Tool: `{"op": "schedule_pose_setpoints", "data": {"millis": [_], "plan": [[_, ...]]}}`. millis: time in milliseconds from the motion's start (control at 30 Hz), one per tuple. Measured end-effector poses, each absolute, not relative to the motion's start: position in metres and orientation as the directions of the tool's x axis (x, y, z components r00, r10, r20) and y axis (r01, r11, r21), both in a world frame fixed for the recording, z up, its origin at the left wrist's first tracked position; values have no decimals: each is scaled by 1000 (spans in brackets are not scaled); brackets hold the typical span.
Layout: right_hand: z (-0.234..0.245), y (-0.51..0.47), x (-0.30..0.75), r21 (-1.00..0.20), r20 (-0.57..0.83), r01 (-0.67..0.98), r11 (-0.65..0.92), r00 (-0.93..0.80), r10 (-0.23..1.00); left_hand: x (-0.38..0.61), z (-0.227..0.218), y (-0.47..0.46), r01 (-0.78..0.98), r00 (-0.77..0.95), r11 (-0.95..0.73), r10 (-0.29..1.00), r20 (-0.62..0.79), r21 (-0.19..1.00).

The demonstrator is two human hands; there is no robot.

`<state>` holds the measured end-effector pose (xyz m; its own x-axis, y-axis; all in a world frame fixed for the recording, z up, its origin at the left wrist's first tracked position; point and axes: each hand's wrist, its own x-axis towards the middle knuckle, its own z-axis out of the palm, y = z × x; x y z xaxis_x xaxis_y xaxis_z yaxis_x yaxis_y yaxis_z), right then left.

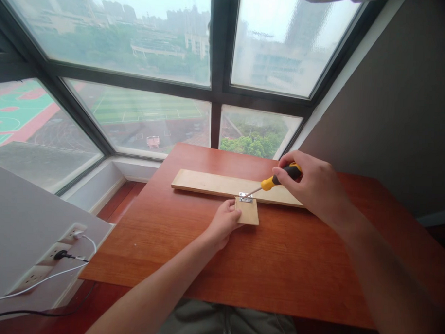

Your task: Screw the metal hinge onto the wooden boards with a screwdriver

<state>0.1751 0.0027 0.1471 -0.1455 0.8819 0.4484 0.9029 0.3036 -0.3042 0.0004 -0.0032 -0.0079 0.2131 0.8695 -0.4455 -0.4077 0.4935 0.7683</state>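
My left hand (226,220) grips the left edge of a small square wooden board (248,214), thumb on top. A silver metal hinge (246,197) lies across the joint between this board and a long pale wooden plank (211,181) behind it. My right hand (309,182) is closed around the yellow and black handle of a screwdriver (269,183). The tool slants down to the left, its tip at the hinge. Whether the tip sits in a screw is too small to tell. My right hand and forearm hide the plank's right end.
Everything rests on a reddish-brown wooden table (161,252). Large dark-framed windows (214,96) rise behind it. On the low wall at left are power sockets (55,253) with plugs and a white cable (51,277). A grey wall (385,109) stands at right.
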Motion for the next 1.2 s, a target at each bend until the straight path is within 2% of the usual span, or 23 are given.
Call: {"op": "schedule_pose_setpoints", "data": {"millis": [167, 433, 667, 800, 933, 1100, 1200], "plan": [[154, 1, 180, -362, 375, 879, 310, -167, 912, 0, -12, -3, -413, 221, 489, 872, -436, 768], [160, 1, 185, -322, 244, 919, 229, -153, 958, 1, -7, -3, -403, 222, 490, 872, -437, 773], [160, 1, 184, -334, 303, 887, 319, -219, 927, 0, -7, -3, -391, 238, 498, 867, -438, 774], [163, 0, 182, -381, 251, 879, 286, -200, 947, 1, -5, -3, -384, 235, 502, 865, -444, 775], [163, 2, 180, -373, 238, 899, 229, -146, 960, 1, -4, -3, -373, 230, 509, 861, -454, 776], [163, -1, 182, -421, 275, 846, 328, -226, 935, 1, -5, -2, -388, 238, 507, 862, -448, 770], [164, -3, 181, -405, 251, 862, 304, -214, 944, 1, -4, -2, -392, 233, 510, 860, -454, 766]]}}
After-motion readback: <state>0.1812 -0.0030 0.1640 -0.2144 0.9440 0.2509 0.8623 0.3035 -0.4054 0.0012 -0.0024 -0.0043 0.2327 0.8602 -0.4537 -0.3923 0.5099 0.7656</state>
